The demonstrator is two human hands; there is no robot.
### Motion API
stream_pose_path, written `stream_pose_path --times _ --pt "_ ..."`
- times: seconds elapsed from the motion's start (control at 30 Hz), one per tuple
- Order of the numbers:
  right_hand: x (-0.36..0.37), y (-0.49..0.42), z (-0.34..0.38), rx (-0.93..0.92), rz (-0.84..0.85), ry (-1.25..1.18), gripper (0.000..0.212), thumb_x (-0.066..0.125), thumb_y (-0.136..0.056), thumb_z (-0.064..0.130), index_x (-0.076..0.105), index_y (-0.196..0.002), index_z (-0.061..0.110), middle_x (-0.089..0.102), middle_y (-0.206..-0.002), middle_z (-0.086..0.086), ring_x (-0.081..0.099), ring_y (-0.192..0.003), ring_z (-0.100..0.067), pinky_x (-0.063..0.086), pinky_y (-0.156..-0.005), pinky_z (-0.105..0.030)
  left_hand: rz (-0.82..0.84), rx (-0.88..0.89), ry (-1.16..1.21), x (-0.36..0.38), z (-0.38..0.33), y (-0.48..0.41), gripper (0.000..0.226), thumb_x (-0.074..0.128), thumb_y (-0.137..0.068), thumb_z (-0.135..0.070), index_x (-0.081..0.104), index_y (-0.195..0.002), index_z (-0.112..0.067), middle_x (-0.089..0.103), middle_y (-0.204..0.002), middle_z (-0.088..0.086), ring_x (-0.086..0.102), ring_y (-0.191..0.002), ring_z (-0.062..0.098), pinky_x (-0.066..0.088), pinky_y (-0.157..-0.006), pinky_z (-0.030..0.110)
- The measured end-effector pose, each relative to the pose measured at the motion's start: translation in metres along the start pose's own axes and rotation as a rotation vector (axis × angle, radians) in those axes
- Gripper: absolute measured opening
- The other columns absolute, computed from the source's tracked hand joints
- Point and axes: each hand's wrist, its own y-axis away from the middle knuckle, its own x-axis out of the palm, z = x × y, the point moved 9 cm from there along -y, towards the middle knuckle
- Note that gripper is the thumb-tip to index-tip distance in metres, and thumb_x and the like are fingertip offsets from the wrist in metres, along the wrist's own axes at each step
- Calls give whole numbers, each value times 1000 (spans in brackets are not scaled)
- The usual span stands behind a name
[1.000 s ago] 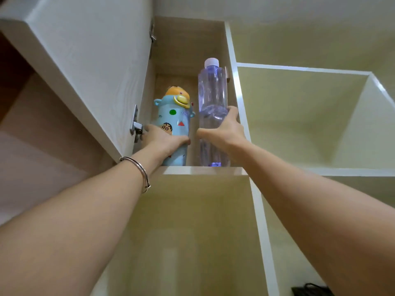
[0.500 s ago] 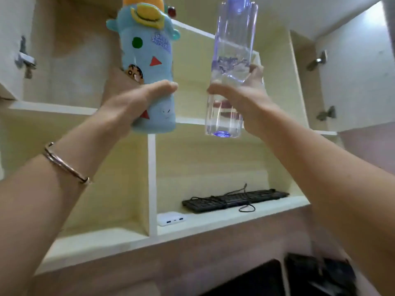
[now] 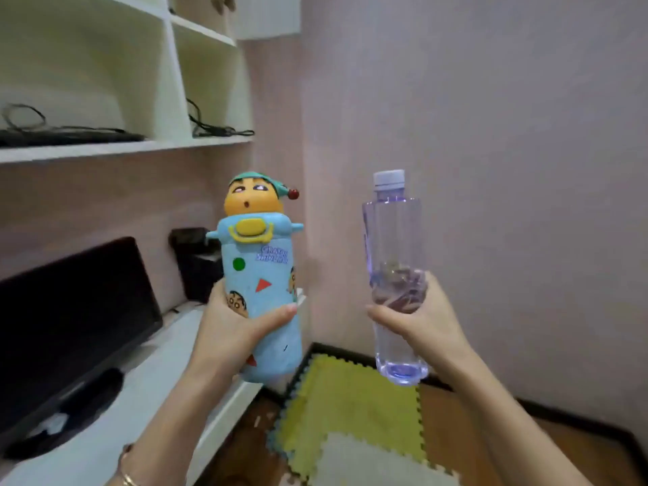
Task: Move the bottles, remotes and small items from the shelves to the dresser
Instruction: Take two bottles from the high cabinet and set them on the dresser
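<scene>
My left hand [image 3: 231, 331] grips a light blue cartoon bottle [image 3: 261, 275] with an orange character-head lid, held upright in mid-air at centre. My right hand [image 3: 417, 317] grips a clear plastic water bottle [image 3: 394, 240] with a pale cap, also upright, to the right of the blue one. Both bottles hang in front of a pink wall, above the floor and beside the right end of a white dresser top [image 3: 157, 373]. The white shelves [image 3: 168, 142] are at the upper left, well away from both hands.
A black monitor [image 3: 70, 327] stands on the dresser at the left. A dark box [image 3: 200, 261] sits at the dresser's far end. A keyboard [image 3: 70, 136] and cables [image 3: 214, 128] lie on the lower shelf. Yellow and white foam mats [image 3: 350, 415] cover the floor below.
Both bottles have come off the high shelf and moved down to chest height. My view has swung down and to the right, from the shelves to the dresser, wall and floor.
</scene>
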Motion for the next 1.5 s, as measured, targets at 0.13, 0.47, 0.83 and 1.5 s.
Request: stream_pose_path --times 0.13,0.47,0.83,1.5 --pt "-121 55 -112 202 -173 159 47 82 -61 17 50 -91 33 67 -87 11 67 -86 -12 54 -81 -31 163 -181 -59 126 93 42 69 90 -42 -23 53 -99 -14 69 -91 4 69 -80 20 54 -61 30" --pt "-354 220 -251 634 -691 266 59 82 -65 18 40 -105 31 53 -82 25 57 -75 0 45 -68 -21 536 -422 -136 362 203 137 72 89 -48 -19 47 -106 -13 64 -92 1 63 -79 19 48 -65 31" --pt "-465 260 -344 865 -1036 193 64 80 -68 17 42 -119 23 57 -92 10 58 -78 -11 45 -68 -22 905 -418 -237 576 254 135 70 88 -51 -12 48 -108 -8 64 -91 4 63 -78 20 46 -56 29" --pt "-589 408 -380 1179 -1730 41 64 79 -68 15 42 -119 13 58 -93 4 59 -87 -21 49 -78 -33 1630 -236 -347 914 232 304 67 85 -57 -4 45 -111 -11 61 -87 -1 62 -77 20 51 -66 34"
